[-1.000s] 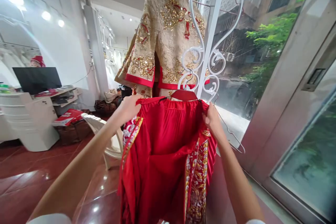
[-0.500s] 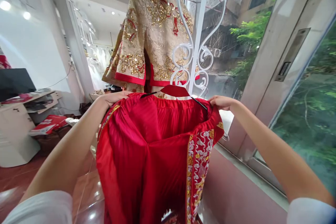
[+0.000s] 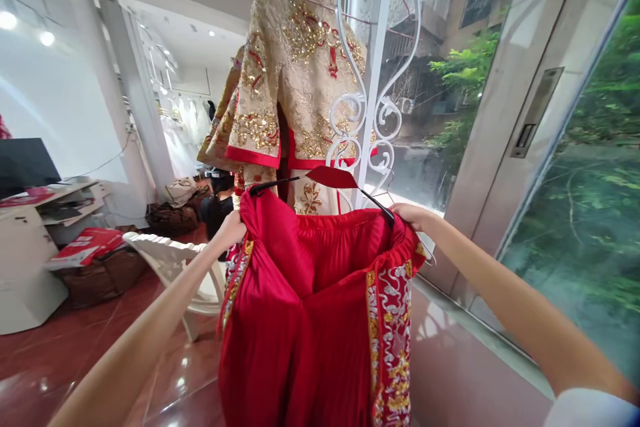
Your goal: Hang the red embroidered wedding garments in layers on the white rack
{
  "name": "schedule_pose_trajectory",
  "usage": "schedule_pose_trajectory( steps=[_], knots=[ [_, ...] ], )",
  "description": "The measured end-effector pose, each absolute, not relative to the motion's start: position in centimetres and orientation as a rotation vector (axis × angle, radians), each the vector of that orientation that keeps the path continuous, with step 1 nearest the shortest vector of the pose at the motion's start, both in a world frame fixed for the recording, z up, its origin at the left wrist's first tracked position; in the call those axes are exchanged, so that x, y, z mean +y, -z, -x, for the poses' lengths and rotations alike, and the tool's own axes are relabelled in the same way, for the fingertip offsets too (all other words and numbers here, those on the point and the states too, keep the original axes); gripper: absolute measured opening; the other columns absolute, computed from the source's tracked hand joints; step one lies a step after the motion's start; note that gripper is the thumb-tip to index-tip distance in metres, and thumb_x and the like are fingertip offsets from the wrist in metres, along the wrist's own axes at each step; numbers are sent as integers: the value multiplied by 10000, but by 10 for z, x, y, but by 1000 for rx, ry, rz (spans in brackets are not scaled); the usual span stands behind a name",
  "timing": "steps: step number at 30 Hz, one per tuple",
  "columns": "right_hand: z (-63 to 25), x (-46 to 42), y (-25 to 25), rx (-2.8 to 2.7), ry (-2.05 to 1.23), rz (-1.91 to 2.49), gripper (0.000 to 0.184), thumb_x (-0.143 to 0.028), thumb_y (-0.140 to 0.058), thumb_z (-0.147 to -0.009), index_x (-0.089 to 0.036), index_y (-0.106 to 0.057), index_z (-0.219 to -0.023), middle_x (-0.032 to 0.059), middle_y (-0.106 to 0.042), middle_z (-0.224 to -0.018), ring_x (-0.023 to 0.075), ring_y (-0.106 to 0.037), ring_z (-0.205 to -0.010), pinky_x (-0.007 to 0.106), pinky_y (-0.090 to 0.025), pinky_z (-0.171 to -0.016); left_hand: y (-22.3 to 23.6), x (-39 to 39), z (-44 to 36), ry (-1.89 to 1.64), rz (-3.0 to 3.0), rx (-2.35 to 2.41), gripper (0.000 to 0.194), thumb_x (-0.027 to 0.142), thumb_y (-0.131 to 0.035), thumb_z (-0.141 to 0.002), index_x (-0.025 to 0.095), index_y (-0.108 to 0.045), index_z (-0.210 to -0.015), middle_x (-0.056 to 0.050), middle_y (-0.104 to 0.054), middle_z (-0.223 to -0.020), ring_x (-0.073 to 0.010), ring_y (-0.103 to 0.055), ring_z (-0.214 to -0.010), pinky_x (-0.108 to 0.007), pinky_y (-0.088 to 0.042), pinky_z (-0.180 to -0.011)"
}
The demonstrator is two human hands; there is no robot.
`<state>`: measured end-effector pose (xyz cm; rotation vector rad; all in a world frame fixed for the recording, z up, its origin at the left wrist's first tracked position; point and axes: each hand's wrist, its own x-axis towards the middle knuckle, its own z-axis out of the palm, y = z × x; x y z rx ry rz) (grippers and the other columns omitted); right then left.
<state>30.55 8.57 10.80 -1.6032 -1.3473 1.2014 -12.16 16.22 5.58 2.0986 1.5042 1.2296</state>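
Observation:
A red pleated skirt (image 3: 320,320) with an elastic waistband and embroidered side panels hangs in front of me. A hanger (image 3: 331,178), black with a red middle, reaches into its waist, its arm tips at either side of the opening. My left hand (image 3: 233,229) is closed on the skirt's left edge, below the waistband; its fingertips are partly hidden. At the right end of the waist, my right hand (image 3: 409,215) pinches the waistband close to the hanger tip. Just behind hangs a cream jacket (image 3: 313,80) with gold sequins and red trim.
A white scrolled metal rack (image 3: 376,80) stands by the window (image 3: 580,200) on the right. To the left are a white chair (image 3: 170,257), brown bags (image 3: 173,217), a red box (image 3: 87,247) and a desk (image 3: 25,233) with a monitor. Someone in black is partly visible behind the skirt.
The skirt's left side has drawn inward and the waist opening looks narrower. My left hand has moved lower along that side. More of the hanger shows, and the view has shifted slightly.

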Motion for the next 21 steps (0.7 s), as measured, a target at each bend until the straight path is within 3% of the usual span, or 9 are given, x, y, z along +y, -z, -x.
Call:
schedule_pose_trajectory(
  steps=[3, 7, 13, 15, 18, 21],
  knots=[
    [-309, 84, -110, -1392, -1211, 1594, 193, -13, -456, -666, -120, -613, -703, 40, -650, -574, 146, -617, -539, 249, -527, -614, -53, 167, 126, -1212, -2143, 1566, 81, 162, -446, -586, 137, -522, -569, -27, -557, -580, -222, -559, -724, -310, -468, -676],
    [-305, 77, -107, -1499, -1193, 1621, 219, -29, -431, -687, -91, -623, -772, 52, -645, -586, 141, -617, -552, 256, -508, -639, -49, 173, 130, -1071, -2199, 1526, 104, 141, -496, -549, 139, -578, -613, -23, -596, -599, -191, -548, -702, -296, -479, -686],
    [-279, 66, -71, -1747, -984, 1745, 159, -73, -455, -681, -128, -604, -674, 62, -638, -614, 177, -618, -652, 268, -490, -660, -6, 152, 136, -910, -2291, 1564, 159, 75, -455, -571, 132, -603, -575, -12, -591, -574, -161, -558, -648, -265, -468, -678],
    [-271, 61, -48, -1800, -806, 1829, 188, -31, -427, -658, -134, -572, -598, 66, -632, -625, 195, -614, -702, 277, -474, -689, 11, 138, 137, -897, -2329, 1595, 245, 43, -404, -583, 130, -628, -634, -32, -625, -659, -166, -585, -704, -266, -459, -732],
    [-263, 45, -1, -1868, -551, 1944, 216, 3, -415, -663, -129, -544, -551, 106, -633, -701, 254, -607, -840, 330, -428, -782, 34, 110, 139, -939, -2375, 1705, 361, 33, -386, -628, 149, -641, -856, -84, -631, -988, -203, -577, -945, -289, -434, -825],
    [-262, 19, 39, -1999, -344, 2052, 257, -31, -371, -760, -109, -607, -692, 164, -640, -816, 287, -606, -884, 374, -409, -783, 43, 82, 143, -746, -2416, 2023, 331, 55, -400, -675, 174, -597, -913, -91, -586, -1058, -233, -549, -1014, -290, -442, -750]
  ],
)
